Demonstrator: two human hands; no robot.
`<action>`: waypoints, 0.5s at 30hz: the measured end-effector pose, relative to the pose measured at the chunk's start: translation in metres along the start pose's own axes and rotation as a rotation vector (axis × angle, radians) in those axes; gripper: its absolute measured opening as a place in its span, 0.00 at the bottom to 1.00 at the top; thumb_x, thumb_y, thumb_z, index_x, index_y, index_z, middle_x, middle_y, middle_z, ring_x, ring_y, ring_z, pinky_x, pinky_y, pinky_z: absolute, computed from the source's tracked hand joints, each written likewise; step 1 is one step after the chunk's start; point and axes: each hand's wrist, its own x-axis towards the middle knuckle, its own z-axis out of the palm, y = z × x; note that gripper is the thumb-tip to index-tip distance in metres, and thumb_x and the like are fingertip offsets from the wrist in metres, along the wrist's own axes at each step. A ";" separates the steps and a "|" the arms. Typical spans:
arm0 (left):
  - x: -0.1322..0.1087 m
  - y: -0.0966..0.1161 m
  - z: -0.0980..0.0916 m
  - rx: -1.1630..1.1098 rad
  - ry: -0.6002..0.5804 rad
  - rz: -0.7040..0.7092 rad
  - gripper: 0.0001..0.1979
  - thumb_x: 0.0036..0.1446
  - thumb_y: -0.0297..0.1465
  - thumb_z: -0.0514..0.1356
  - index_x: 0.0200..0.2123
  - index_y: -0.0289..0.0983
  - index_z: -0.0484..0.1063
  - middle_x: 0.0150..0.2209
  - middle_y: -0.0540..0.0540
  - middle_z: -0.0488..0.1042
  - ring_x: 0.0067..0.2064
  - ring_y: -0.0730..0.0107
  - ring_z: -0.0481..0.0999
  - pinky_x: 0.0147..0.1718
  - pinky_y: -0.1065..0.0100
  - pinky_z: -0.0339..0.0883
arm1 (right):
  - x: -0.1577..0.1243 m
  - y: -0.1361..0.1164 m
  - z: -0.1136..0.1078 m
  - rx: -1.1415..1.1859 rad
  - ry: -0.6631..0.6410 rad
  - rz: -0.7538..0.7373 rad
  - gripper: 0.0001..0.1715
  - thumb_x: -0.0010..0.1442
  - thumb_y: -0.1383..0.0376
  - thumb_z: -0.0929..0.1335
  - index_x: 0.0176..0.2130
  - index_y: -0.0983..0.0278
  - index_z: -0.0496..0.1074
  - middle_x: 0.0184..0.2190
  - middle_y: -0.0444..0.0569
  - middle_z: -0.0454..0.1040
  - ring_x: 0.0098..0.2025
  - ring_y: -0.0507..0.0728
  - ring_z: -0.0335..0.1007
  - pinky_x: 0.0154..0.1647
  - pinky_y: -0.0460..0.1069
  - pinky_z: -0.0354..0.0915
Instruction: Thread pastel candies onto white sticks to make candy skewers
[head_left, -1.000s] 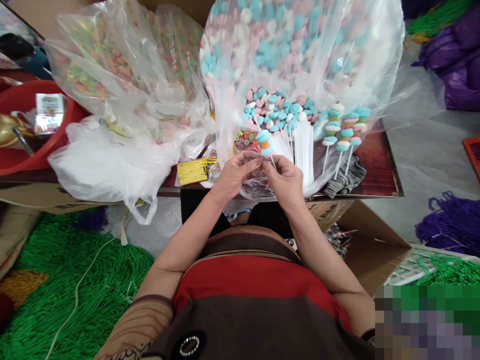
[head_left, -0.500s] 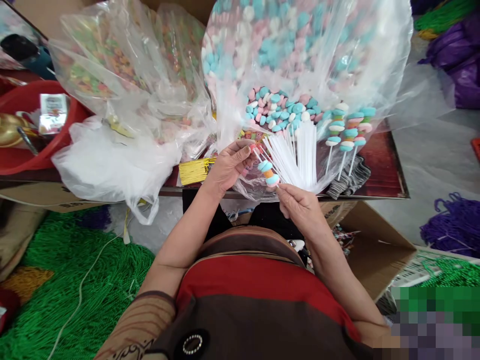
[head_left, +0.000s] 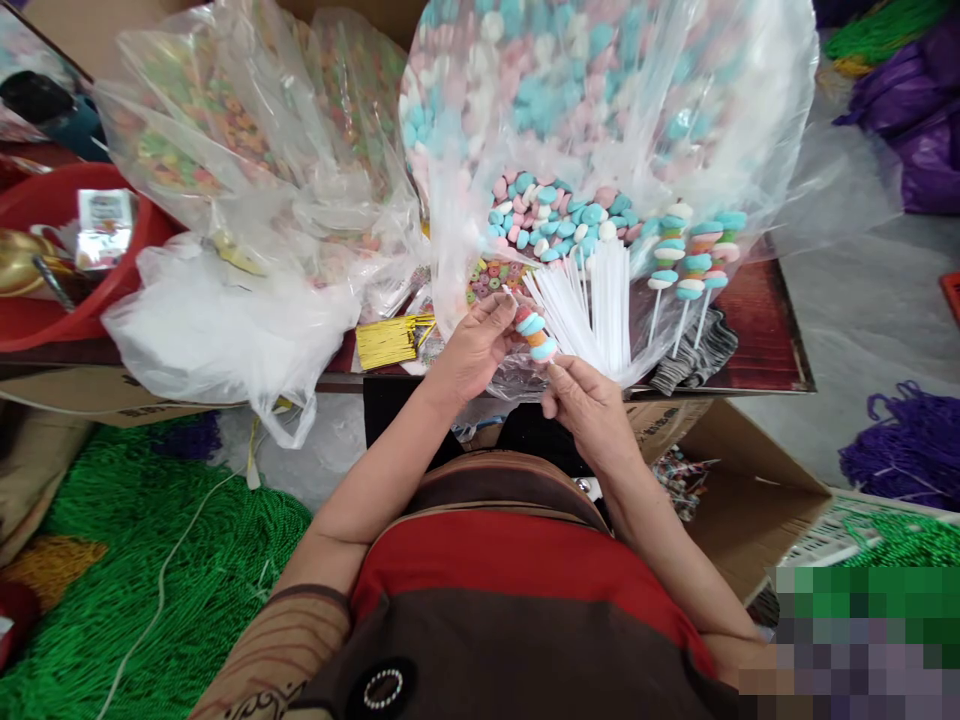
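My left hand (head_left: 478, 346) pinches the upper end of a thin white stick, and my right hand (head_left: 587, 400) pinches its lower end. On that stick sits a short candy skewer (head_left: 535, 335) of blue, orange and white pieces, held over the table's front edge. Just behind it a fan of bare white sticks (head_left: 596, 310) lies on clear plastic. A big clear bag of blue, pink and white candies (head_left: 559, 215) stands open beyond the sticks. Three finished skewers (head_left: 694, 265) lean at its right side.
Clear bags of colourful ring candy (head_left: 225, 130) fill the back left, with a white plastic bag (head_left: 217, 320) in front. A red basin (head_left: 67, 260) is at far left, gold twist ties (head_left: 386, 340) by my left hand. Green beads (head_left: 150, 570) and a cardboard box (head_left: 742, 490) lie below.
The hands were together at the skewer, then spread apart along the stick. They have since closed in again, the right hand rising to the stack's lower end.
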 end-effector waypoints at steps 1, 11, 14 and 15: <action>-0.002 -0.001 0.003 0.020 0.031 0.014 0.17 0.58 0.46 0.69 0.32 0.39 0.72 0.32 0.50 0.77 0.35 0.71 0.78 0.34 0.69 0.73 | 0.001 0.003 0.002 0.029 0.016 0.004 0.26 0.62 0.41 0.70 0.41 0.60 0.73 0.17 0.37 0.66 0.18 0.49 0.50 0.21 0.46 0.47; -0.004 -0.019 0.010 0.091 0.092 0.139 0.24 0.49 0.50 0.74 0.31 0.40 0.67 0.28 0.54 0.73 0.29 0.76 0.73 0.31 0.70 0.71 | 0.009 0.013 0.003 -0.070 0.163 -0.137 0.23 0.64 0.45 0.69 0.31 0.59 0.71 0.21 0.40 0.70 0.20 0.50 0.55 0.22 0.47 0.52; 0.001 -0.010 0.009 0.173 -0.001 0.147 0.23 0.53 0.52 0.71 0.33 0.39 0.73 0.30 0.51 0.75 0.32 0.73 0.75 0.34 0.69 0.70 | 0.014 0.010 -0.004 0.229 0.115 -0.050 0.25 0.59 0.43 0.73 0.31 0.61 0.70 0.20 0.39 0.67 0.18 0.47 0.51 0.20 0.46 0.48; 0.005 -0.006 0.008 0.217 -0.018 0.155 0.22 0.55 0.52 0.69 0.35 0.39 0.76 0.32 0.49 0.76 0.34 0.71 0.76 0.35 0.69 0.70 | 0.015 0.009 -0.007 0.299 0.126 -0.045 0.26 0.57 0.43 0.75 0.30 0.61 0.70 0.20 0.38 0.67 0.18 0.47 0.50 0.20 0.46 0.48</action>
